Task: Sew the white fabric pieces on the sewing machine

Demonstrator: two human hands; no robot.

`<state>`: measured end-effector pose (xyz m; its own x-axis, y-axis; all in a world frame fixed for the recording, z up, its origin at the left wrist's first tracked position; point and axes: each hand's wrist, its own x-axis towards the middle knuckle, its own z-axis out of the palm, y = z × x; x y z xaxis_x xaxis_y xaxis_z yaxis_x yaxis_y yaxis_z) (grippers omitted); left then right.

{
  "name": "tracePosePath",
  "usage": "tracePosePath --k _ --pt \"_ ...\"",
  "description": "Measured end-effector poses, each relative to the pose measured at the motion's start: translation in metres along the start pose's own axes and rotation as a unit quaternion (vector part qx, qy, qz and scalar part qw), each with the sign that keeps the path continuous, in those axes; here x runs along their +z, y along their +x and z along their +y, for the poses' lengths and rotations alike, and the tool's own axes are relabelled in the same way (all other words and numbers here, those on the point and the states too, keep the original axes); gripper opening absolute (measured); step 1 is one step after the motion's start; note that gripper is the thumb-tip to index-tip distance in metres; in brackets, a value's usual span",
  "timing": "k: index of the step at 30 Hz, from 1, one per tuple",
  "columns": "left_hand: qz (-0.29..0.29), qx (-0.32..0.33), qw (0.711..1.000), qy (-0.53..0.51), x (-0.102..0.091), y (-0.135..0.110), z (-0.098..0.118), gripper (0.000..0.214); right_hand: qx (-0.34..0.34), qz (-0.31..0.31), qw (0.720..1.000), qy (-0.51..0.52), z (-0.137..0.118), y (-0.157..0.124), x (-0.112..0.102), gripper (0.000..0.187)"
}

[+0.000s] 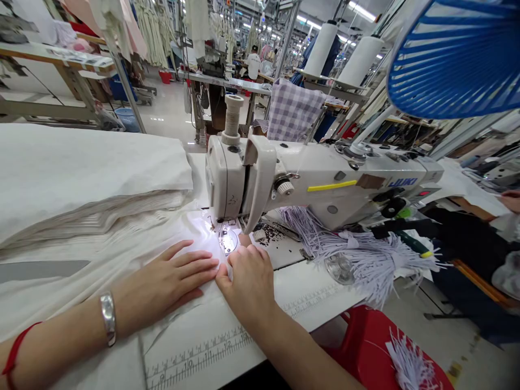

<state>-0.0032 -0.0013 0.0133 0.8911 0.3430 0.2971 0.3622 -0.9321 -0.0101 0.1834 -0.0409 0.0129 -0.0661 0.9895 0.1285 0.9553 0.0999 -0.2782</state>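
Pressing layered white cloth (73,244)

Glossy pale floor (164,105) runs beneath strip lights (361,11) and steel-legged worktables (225,81).

My right hand (247,287) hides the edge of the cloth (122,287) beneath it, and lamp glare washes out the needle plate (228,241). The dark specks (266,248) beside the sewing machine (325,184) are too small to tell. The picture's edges cut off the blue fan (455,54), the red stool (377,352) and a co-worker's hand (511,200).
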Motion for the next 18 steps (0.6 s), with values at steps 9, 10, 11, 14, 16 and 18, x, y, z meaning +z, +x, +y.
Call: tracePosePath --k 9,10,11,14,16,18 --pt "-0.014 -0.016 0.997 -0.070 0.002 0.001 -0.011 0.035 -0.008 0.017 1.000 0.001 -0.001 0.003 0.002 0.016" --pt "-0.019 -0.012 0.998 -0.064 0.002 0.001 -0.013 0.035 -0.005 0.016 1.000 -0.001 -0.001 0.004 0.001 0.016" --pt "-0.025 -0.004 0.998 -0.059 0.002 0.002 -0.015 0.034 -0.003 0.016 1.000 -0.002 -0.001 0.005 0.001 0.016" --pt "-0.021 -0.009 0.998 -0.053 0.003 0.003 -0.020 0.035 -0.005 0.023 1.000 -0.006 -0.002 0.009 0.002 0.016" --pt "-0.024 -0.018 0.998 -0.056 0.004 0.002 -0.024 0.035 -0.006 0.030 0.999 -0.007 -0.002 0.011 0.003 0.016" --pt "-0.028 -0.024 0.997 -0.062 0.006 0.001 -0.027 0.036 -0.004 0.036 0.999 -0.010 -0.002 0.013 0.005 0.016"
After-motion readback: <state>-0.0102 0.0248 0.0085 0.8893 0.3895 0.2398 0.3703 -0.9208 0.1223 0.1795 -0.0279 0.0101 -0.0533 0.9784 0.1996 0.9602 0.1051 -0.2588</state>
